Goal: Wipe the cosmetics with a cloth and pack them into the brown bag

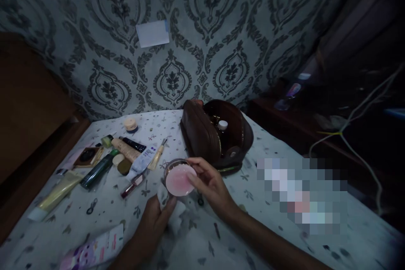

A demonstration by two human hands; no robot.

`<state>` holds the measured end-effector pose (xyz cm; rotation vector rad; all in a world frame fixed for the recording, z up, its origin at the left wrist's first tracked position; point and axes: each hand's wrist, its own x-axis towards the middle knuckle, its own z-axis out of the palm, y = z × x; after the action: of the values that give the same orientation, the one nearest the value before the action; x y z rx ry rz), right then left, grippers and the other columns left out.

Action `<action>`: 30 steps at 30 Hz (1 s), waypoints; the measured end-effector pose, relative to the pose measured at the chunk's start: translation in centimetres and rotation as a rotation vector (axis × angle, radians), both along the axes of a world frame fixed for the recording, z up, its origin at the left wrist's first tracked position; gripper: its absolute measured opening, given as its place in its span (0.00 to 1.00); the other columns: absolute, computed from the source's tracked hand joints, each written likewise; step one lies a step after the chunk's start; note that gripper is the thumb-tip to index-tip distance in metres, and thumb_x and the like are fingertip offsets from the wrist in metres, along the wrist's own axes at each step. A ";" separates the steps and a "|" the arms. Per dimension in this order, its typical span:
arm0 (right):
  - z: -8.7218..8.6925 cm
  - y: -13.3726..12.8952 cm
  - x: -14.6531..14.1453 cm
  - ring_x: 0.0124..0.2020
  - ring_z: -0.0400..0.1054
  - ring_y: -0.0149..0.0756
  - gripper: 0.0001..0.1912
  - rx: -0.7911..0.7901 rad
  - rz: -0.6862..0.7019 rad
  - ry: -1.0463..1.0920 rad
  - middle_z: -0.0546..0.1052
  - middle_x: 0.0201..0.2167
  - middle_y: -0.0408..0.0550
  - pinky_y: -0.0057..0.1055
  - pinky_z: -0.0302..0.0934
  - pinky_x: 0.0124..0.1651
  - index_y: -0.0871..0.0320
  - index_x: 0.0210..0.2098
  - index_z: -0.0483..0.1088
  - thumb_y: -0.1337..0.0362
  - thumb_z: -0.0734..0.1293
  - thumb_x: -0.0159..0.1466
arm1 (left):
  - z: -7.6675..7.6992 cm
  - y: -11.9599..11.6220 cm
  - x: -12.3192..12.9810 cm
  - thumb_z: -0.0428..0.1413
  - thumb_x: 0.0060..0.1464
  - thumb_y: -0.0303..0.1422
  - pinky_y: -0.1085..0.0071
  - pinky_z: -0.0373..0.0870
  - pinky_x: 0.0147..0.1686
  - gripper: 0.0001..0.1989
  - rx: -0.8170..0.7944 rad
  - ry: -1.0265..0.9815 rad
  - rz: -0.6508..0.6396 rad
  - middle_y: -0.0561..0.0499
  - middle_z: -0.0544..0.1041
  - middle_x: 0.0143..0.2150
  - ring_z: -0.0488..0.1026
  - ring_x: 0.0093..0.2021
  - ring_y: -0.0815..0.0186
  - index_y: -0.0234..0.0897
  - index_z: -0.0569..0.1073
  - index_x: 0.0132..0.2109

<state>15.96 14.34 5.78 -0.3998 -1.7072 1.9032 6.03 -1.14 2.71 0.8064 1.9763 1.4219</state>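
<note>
A round cosmetic container with a glossy pink face and a darker, clear-looking rim behind it is held over the table. My right hand grips it by its right edge, with the thumb on the pink face. Below and to the left, my left hand is closed on a crumpled white tissue, which touches the container's lower left side. Just behind the hands stands an open brown cosmetic bag; a white-capped bottle shows inside it.
Left on the patterned tablecloth lie several tubes, a green bottle, a brush, a lip gloss tube and a small jar. A purple-and-white tube lies in front. Cables hang at right; a blurred patch covers part of the table.
</note>
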 end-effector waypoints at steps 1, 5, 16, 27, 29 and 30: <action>0.4 0.3 0.4 0.41 0.71 0.37 0.18 0.020 0.006 -0.002 0.77 0.39 0.46 0.31 0.65 0.44 0.54 0.47 0.69 0.53 0.69 0.60 | 0.5 0.2 0.2 0.55 0.54 0.51 0.63 0.71 0.44 0.19 -0.001 0.015 -0.030 0.51 0.76 0.27 0.73 0.35 0.58 0.39 0.74 0.29; 0.6 0.9 1.3 0.39 0.70 0.35 0.16 0.094 -0.068 -0.018 0.75 0.35 0.45 0.29 0.65 0.42 0.56 0.44 0.69 0.54 0.69 0.60 | 2.0 1.1 0.0 0.55 0.55 0.47 0.60 0.66 0.56 0.16 0.050 0.057 -0.092 0.48 0.80 0.40 0.73 0.48 0.54 0.40 0.77 0.39; -4.8 -0.9 -2.8 0.29 0.69 0.35 0.18 0.135 0.142 -0.199 0.73 0.31 0.45 0.30 0.65 0.28 0.55 0.45 0.68 0.50 0.65 0.62 | 3.9 -2.2 -5.6 0.49 0.62 0.41 0.64 0.65 0.55 0.20 0.027 0.340 0.048 0.45 0.74 0.55 0.68 0.57 0.56 0.38 0.66 0.57; -5.2 -0.9 -2.9 0.44 0.70 0.44 0.19 0.799 0.011 -0.253 0.74 0.43 0.54 0.42 0.66 0.47 0.56 0.46 0.71 0.52 0.59 0.66 | 6.3 -11.9 -24.0 0.46 0.56 0.33 0.61 0.66 0.54 0.23 -0.246 0.800 0.602 0.41 0.74 0.53 0.71 0.54 0.56 0.30 0.64 0.58; -5.3 -1.1 -2.6 0.43 0.71 0.44 0.19 0.796 -0.002 -0.249 0.75 0.42 0.53 0.40 0.68 0.46 0.56 0.46 0.71 0.51 0.59 0.66 | 6.3 -12.1 -26.1 0.46 0.56 0.32 0.62 0.67 0.54 0.23 -0.337 0.777 0.589 0.42 0.74 0.53 0.71 0.54 0.56 0.31 0.65 0.58; -5.4 -1.2 -2.6 0.42 0.71 0.44 0.19 0.792 -0.010 -0.253 0.75 0.42 0.53 0.40 0.68 0.45 0.55 0.46 0.71 0.51 0.59 0.66 | 6.1 -11.9 -26.9 0.47 0.56 0.33 0.62 0.67 0.54 0.22 -0.367 0.761 0.567 0.43 0.75 0.53 0.71 0.54 0.56 0.32 0.67 0.57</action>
<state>13.39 13.15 0.39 -0.3316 -2.4329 1.0537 -20.91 -13.00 8.84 0.6991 3.1303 1.0220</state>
